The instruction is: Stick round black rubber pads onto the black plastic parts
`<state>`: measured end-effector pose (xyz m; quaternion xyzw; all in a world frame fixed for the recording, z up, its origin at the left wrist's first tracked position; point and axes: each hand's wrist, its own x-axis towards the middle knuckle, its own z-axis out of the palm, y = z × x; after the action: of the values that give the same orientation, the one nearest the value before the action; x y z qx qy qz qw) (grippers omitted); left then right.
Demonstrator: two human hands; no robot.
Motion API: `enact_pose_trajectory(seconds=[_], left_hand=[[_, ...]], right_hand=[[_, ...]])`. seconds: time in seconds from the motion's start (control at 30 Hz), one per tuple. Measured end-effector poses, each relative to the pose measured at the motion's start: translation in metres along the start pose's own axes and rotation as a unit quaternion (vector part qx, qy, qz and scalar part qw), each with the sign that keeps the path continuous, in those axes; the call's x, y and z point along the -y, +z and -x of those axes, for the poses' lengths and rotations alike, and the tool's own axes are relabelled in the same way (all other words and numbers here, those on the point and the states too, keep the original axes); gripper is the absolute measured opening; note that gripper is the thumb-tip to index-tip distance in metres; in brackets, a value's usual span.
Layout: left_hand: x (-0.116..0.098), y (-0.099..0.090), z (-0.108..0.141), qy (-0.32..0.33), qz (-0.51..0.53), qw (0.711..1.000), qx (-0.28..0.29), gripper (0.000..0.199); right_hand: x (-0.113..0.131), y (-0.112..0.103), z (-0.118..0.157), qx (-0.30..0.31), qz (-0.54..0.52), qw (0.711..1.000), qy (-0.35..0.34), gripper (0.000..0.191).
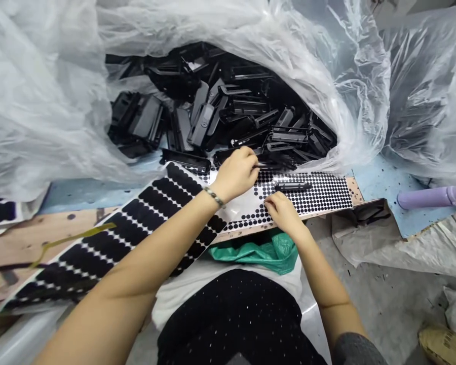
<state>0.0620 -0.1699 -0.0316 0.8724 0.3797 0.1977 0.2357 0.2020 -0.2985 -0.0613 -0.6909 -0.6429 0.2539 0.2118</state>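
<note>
I've got a clear poly bag (228, 30) holding a heap of matte black moulded plastic parts (228, 106), far side. Left hand (235, 175) fingers pinched on a thin black piece (261, 166). Right hand (283, 213) fingers curled, just near a slim black plastic part (292, 186) on a glossy sheet of black adhesive dots (319, 195); can't tell if gripping.

Thin black plastic part (268, 166) pinched by left hand (235, 175); right hand (283, 213) placed on white sheet of black rubber dots (239, 209).
</note>
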Motion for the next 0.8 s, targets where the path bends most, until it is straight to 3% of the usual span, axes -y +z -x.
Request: enact_pose_trajectory(seconds=[0.07, 0.13, 0.2, 0.3, 0.37, 0.43, 0.5, 0.6, 0.67, 0.73, 0.8], left_hand=[[0.006, -0.014, 0.013, -0.040, 0.117, 0.990, -0.068, 0.011], [0.009, -0.026, 0.030, -0.127, 0.271, 0.947, -0.114, 0.015], [0.011, -0.033, 0.049, -0.227, 0.438, 0.862, -0.121, 0.020], [0.011, -0.034, 0.078, -0.325, 0.607, 0.722, -0.075, 0.021], [0.010, -0.029, 0.095, -0.361, 0.645, 0.672, -0.055, 0.023], [0.009, -0.021, 0.109, -0.373, 0.647, 0.663, -0.056, 0.023], [0.006, -0.011, 0.118, -0.356, 0.640, 0.678, -0.060, 0.026], [0.002, -0.001, 0.126, -0.318, 0.637, 0.700, -0.057, 0.034], [-0.001, 0.003, 0.128, -0.307, 0.638, 0.704, -0.061, 0.036], [-0.004, 0.005, 0.130, -0.297, 0.642, 0.702, -0.080, 0.036], [-0.006, 0.006, 0.131, -0.282, 0.647, 0.700, -0.107, 0.036]], right_hand=[[0.009, 0.007, -0.001, 0.022, 0.006, 1.000, 0.005, 0.013], [0.019, 0.016, 0.000, 0.048, 0.011, 0.999, -0.006, 0.010], [0.030, 0.025, 0.001, 0.072, 0.026, 0.997, -0.025, 0.007], [0.040, 0.035, 0.003, 0.092, 0.067, 0.993, -0.031, 0.007], [0.042, 0.038, 0.003, 0.094, 0.072, 0.993, -0.025, 0.011], [0.041, 0.037, 0.003, 0.082, 0.027, 0.996, -0.016, 0.015], [0.042, 0.033, 0.001, 0.044, -0.083, 0.995, 0.013, 0.015], [0.052, 0.028, -0.003, -0.035, -0.305, 0.949, 0.066, 0.011], [0.064, 0.026, -0.005, -0.049, -0.409, 0.908, 0.078, 0.013], [0.077, 0.026, -0.007, -0.035, -0.458, 0.885, 0.077, 0.013], [0.087, 0.026, -0.008, -0.041, -0.460, 0.884, 0.068, 0.013]])
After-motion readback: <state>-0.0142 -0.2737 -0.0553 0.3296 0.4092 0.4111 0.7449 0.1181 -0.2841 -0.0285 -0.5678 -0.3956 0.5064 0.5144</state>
